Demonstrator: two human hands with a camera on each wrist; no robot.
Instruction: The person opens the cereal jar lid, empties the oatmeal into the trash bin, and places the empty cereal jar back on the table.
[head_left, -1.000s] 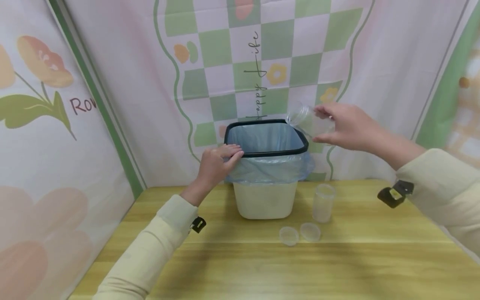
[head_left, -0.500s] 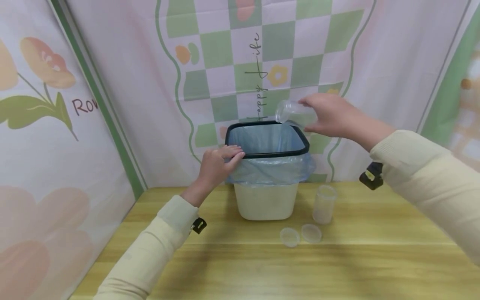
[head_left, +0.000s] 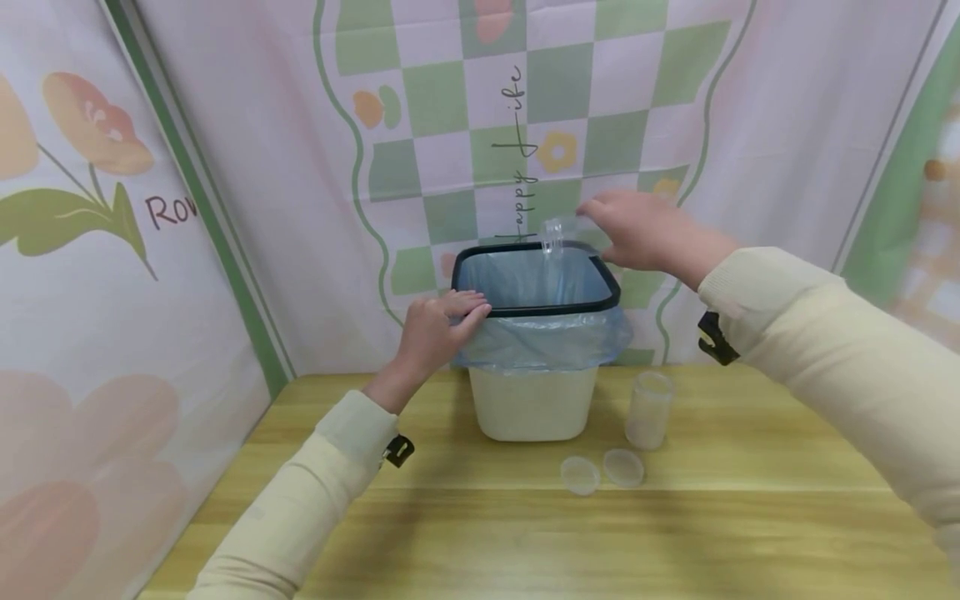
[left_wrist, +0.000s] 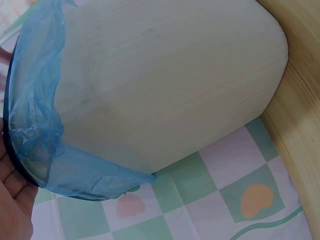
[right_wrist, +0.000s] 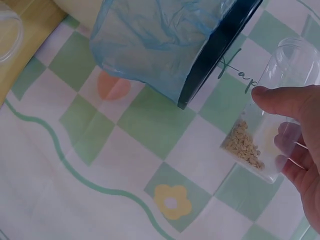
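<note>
My right hand (head_left: 648,229) grips a clear plastic jar (head_left: 573,233), tipped with its mouth over the bin's opening. In the right wrist view the jar (right_wrist: 280,110) has pale, oat-like flakes (right_wrist: 242,145) gathered near its base. A faint streak shows below the mouth in the head view; I cannot tell what it is. My left hand (head_left: 435,329) holds the near left corner of the dark rim of a cream trash can (head_left: 532,404). A blue liner bag (head_left: 543,337) folds over its outside. In the left wrist view that hand (left_wrist: 15,200) is mostly cut off.
A second clear jar (head_left: 649,410) stands open on the wooden table (head_left: 487,533), right of the bin. Two round translucent lids, a left lid (head_left: 580,475) and a right lid (head_left: 623,467), lie before it. A checkered curtain (head_left: 435,100) hangs close behind.
My right hand has moved left with the jar, from beside the bin's right corner to over the opening, and has tipped it further. The left hand keeps its place on the rim.
</note>
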